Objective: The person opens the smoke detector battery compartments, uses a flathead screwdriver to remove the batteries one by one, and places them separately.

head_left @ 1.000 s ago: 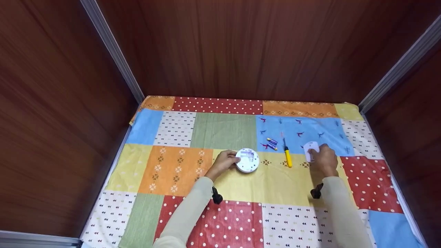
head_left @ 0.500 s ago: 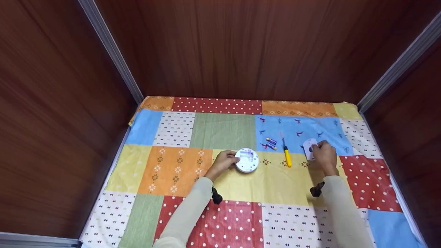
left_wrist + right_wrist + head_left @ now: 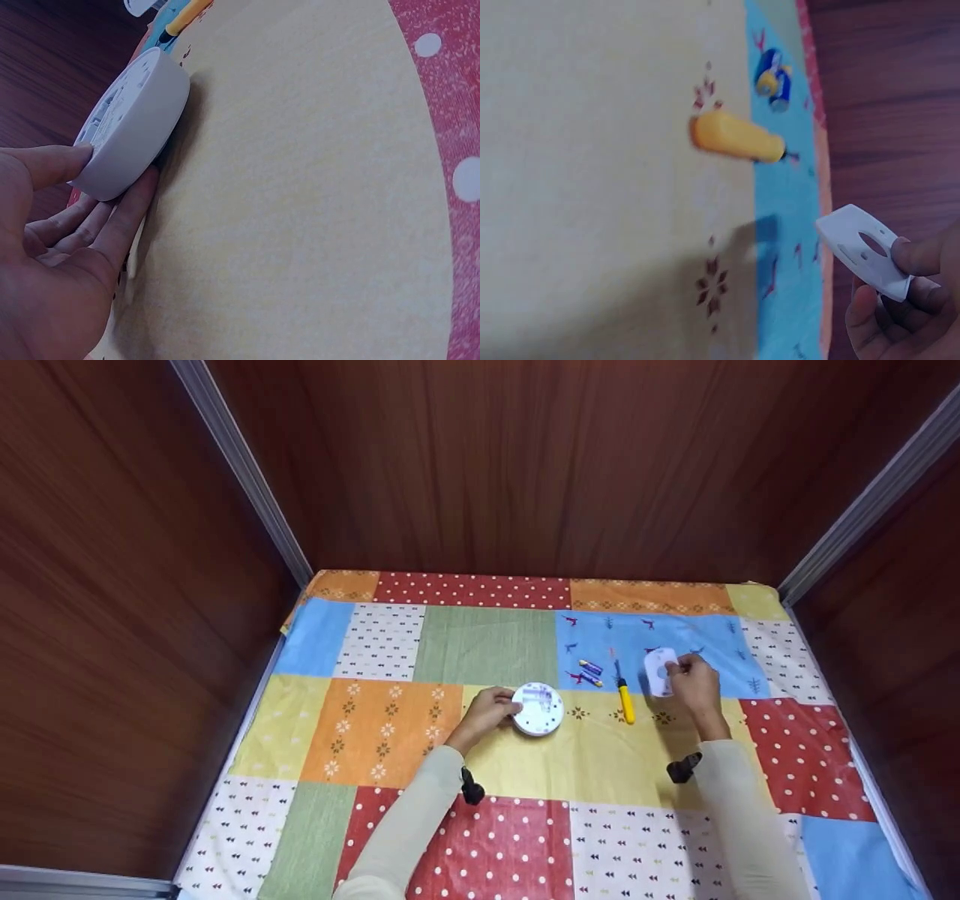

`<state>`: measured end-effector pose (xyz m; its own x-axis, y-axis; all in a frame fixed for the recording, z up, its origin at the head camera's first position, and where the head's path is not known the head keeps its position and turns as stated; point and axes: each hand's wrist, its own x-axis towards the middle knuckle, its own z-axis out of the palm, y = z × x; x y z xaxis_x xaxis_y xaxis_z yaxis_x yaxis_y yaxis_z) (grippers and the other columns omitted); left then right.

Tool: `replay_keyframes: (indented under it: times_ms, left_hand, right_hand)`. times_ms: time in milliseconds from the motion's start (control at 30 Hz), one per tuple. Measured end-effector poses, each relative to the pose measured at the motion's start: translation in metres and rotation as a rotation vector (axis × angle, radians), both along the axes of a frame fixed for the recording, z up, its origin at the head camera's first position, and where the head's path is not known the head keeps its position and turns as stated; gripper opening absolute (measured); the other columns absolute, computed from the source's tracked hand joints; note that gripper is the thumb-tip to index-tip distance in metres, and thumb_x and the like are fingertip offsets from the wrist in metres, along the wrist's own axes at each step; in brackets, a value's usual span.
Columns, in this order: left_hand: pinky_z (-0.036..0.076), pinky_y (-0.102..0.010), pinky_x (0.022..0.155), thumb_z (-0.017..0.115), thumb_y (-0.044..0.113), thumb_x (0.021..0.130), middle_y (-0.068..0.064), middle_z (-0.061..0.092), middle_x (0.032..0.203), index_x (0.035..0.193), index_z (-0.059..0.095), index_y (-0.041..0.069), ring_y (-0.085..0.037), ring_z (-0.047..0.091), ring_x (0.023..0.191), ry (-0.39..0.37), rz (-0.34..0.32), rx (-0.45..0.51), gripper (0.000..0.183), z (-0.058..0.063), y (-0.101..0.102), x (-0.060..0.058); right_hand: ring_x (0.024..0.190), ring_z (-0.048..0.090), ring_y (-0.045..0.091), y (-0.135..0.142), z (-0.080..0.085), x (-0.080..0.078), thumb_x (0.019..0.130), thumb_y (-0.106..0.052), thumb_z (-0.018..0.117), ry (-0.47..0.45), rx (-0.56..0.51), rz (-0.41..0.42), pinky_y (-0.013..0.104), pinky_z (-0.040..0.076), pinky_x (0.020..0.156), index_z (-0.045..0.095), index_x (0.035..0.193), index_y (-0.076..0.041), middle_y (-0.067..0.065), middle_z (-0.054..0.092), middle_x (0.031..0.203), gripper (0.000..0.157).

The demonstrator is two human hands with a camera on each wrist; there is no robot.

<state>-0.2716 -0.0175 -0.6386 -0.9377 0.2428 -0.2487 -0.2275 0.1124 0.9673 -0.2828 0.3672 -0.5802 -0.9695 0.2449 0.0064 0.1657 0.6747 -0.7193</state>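
My left hand (image 3: 484, 716) pinches the rim of a white round device (image 3: 538, 720), thumb on top and fingers underneath. In the left wrist view the device (image 3: 146, 139) stands tilted off the cloth, its recessed face partly visible. My right hand (image 3: 697, 690) holds a thin white plastic cover plate (image 3: 657, 673) by one edge, above the blue patch. The right wrist view shows a round hole and small slots in that plate (image 3: 847, 232). Between the hands lie a yellow-handled screwdriver (image 3: 627, 705) and two purple-blue batteries (image 3: 591, 679).
A patchwork cloth (image 3: 397, 727) covers the table. Dark wood-grain panels (image 3: 480, 465) stand at the back and both sides, with metal strips (image 3: 251, 472) at the corners.
My right hand has moved left and away from me with the cover plate, which is raised and turned. The left hand and the round device stay in place.
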Motion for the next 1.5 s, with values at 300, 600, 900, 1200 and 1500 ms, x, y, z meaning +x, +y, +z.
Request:
replay_keyframes:
  times_ms: [300,600,900,1200,1500]
  left_hand:
    - [0.064,-0.035,0.084,0.072,0.007,0.097,-0.013,0.073,0.107,0.127,0.065,-0.010,-0.014,0.068,0.086,-0.015,0.004,-0.003,0.035,0.004,0.000,-0.002]
    - [0.064,-0.032,0.081,0.072,0.007,0.097,-0.013,0.074,0.108,0.126,0.065,-0.008,-0.012,0.068,0.084,-0.016,-0.005,0.000,0.033,0.003,-0.001,-0.001]
    - [0.065,-0.035,0.082,0.072,0.005,0.096,-0.014,0.072,0.111,0.130,0.064,-0.009,-0.013,0.068,0.085,-0.019,-0.005,0.008,0.037,0.005,0.000,0.001]
    - [0.065,-0.033,0.080,0.074,0.004,0.093,-0.013,0.068,0.116,0.137,0.062,-0.002,-0.014,0.065,0.090,0.008,-0.013,-0.027,0.046,0.003,-0.001,0.000]
    - [0.063,-0.031,0.076,0.070,0.001,0.093,-0.013,0.067,0.112,0.146,0.062,0.006,-0.016,0.064,0.089,0.022,-0.061,-0.030,0.054,0.004,-0.003,0.001]
  right_hand:
    - [0.081,0.058,0.023,-0.023,0.016,-0.004,0.112,-0.026,0.054,0.064,-0.012,0.051,0.031,0.048,0.068,0.064,0.122,0.006,0.024,0.069,0.109,0.035]
    - [0.085,0.061,0.023,-0.046,0.022,-0.006,0.110,-0.019,0.058,0.120,-0.011,0.099,0.029,0.047,0.069,0.065,0.122,0.004,0.025,0.070,0.110,0.027]
    - [0.086,0.059,0.027,-0.063,0.022,-0.008,0.107,-0.012,0.056,0.144,-0.044,0.163,0.028,0.046,0.068,0.058,0.137,0.004,0.024,0.067,0.109,0.034]
    - [0.085,0.061,0.030,-0.076,0.019,-0.010,0.104,-0.003,0.056,0.150,-0.035,0.205,0.030,0.046,0.070,0.055,0.148,-0.001,0.028,0.067,0.107,0.043]
    - [0.092,0.063,0.032,-0.089,0.020,-0.008,0.106,-0.005,0.057,0.122,-0.088,0.220,0.029,0.048,0.071,0.053,0.143,0.001,0.026,0.068,0.115,0.038]
